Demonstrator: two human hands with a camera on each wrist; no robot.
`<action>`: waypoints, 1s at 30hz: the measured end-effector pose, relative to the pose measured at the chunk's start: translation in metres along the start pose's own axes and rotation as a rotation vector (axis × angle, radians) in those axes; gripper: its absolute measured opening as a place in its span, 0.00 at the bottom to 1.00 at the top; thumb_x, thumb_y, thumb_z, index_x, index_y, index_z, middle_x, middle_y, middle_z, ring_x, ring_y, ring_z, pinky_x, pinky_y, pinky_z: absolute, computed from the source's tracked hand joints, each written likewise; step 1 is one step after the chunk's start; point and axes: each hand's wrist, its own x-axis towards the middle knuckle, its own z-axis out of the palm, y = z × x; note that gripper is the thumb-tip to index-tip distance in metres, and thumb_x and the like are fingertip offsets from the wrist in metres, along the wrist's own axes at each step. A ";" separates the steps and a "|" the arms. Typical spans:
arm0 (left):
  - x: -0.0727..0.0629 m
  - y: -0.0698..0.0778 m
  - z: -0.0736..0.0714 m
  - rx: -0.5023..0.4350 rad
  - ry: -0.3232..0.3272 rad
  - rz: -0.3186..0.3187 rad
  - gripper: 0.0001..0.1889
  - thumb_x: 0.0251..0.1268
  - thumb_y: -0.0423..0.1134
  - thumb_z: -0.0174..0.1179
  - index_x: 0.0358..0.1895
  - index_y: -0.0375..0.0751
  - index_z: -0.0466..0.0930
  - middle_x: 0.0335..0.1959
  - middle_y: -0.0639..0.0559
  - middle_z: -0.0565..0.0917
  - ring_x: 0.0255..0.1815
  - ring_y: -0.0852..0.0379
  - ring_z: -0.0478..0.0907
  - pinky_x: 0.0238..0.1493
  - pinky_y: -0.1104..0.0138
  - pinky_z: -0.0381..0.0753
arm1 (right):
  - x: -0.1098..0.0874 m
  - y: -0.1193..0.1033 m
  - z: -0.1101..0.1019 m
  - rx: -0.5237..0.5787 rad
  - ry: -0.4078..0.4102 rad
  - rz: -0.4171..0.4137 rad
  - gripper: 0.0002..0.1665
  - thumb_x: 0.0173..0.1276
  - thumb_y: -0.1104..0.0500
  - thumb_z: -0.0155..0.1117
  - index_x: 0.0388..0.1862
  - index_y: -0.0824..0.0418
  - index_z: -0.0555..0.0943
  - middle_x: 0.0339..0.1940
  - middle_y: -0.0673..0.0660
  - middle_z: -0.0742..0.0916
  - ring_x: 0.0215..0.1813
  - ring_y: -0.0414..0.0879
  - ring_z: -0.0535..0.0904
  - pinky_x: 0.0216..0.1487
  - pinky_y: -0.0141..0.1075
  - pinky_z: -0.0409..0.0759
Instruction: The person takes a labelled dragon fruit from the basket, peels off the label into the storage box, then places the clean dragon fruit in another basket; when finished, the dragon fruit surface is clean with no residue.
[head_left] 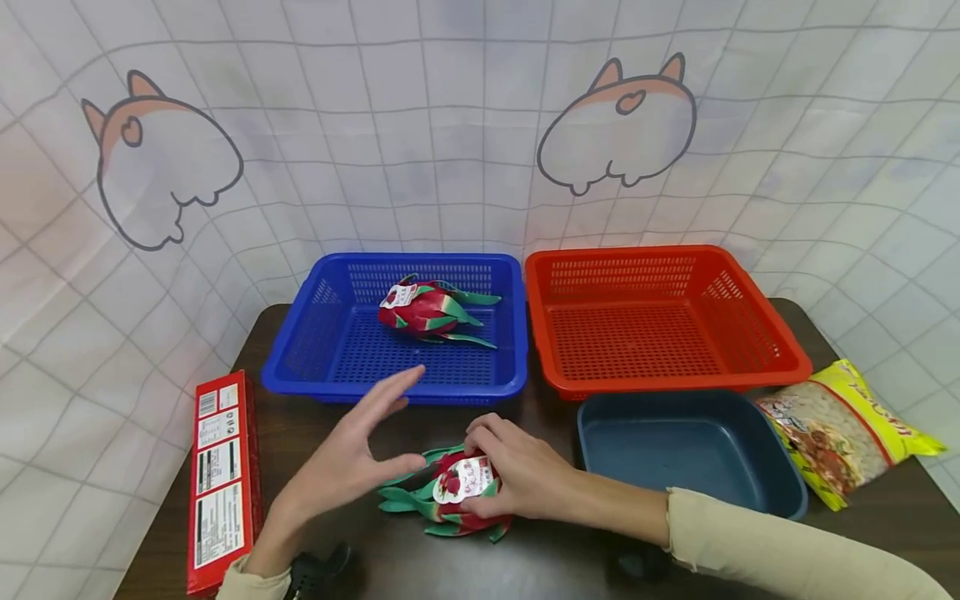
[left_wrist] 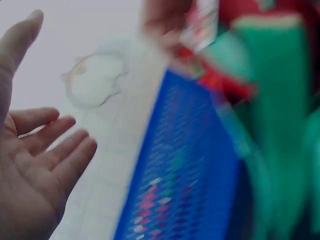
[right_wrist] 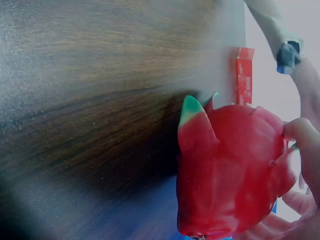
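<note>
My right hand (head_left: pixel 517 467) grips a red dragon fruit with green leaf tips (head_left: pixel 472 492), its fingers over the far side and the thumb on the near side. A white label faces up on the fruit, and the leaves point left. In the right wrist view the red body of the dragon fruit (right_wrist: pixel 230 170) shows large, close over the dark wood. My left hand (head_left: pixel 345 458) hovers just left of the fruit, fingers spread and thumb apart, holding nothing. A second dragon fruit (head_left: pixel 423 310) lies in the blue basket (head_left: pixel 296 358), leaves to the right.
A red basket (head_left: pixel 555 367) stands right of the blue one. Before it sits a dark blue tray (head_left: pixel 645 454), beside a yellow food packet (head_left: pixel 843 433). A long red box (head_left: pixel 221 483) lies along the table's left side. A white tiled-pattern sheet (head_left: pixel 465 125) rises behind.
</note>
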 end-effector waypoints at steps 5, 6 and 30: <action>-0.006 -0.010 0.021 -0.083 -0.170 -0.003 0.47 0.56 0.43 0.70 0.77 0.52 0.51 0.76 0.52 0.59 0.74 0.51 0.60 0.68 0.56 0.71 | -0.003 -0.001 0.002 0.015 0.029 -0.006 0.28 0.53 0.40 0.74 0.44 0.52 0.74 0.58 0.55 0.77 0.47 0.42 0.78 0.42 0.29 0.82; -0.007 -0.013 0.024 -0.090 -0.195 -0.020 0.48 0.56 0.44 0.71 0.77 0.52 0.51 0.76 0.53 0.59 0.74 0.52 0.60 0.69 0.54 0.70 | -0.003 -0.001 0.002 0.018 0.031 -0.007 0.28 0.53 0.41 0.74 0.44 0.53 0.74 0.58 0.56 0.77 0.47 0.42 0.78 0.42 0.28 0.81; -0.008 -0.042 0.051 -0.038 -0.368 -0.179 0.48 0.48 0.61 0.71 0.73 0.72 0.53 0.72 0.65 0.61 0.67 0.57 0.64 0.61 0.53 0.74 | -0.004 -0.003 0.003 -0.111 0.123 -0.002 0.30 0.50 0.36 0.74 0.43 0.50 0.74 0.51 0.50 0.77 0.48 0.41 0.71 0.46 0.31 0.78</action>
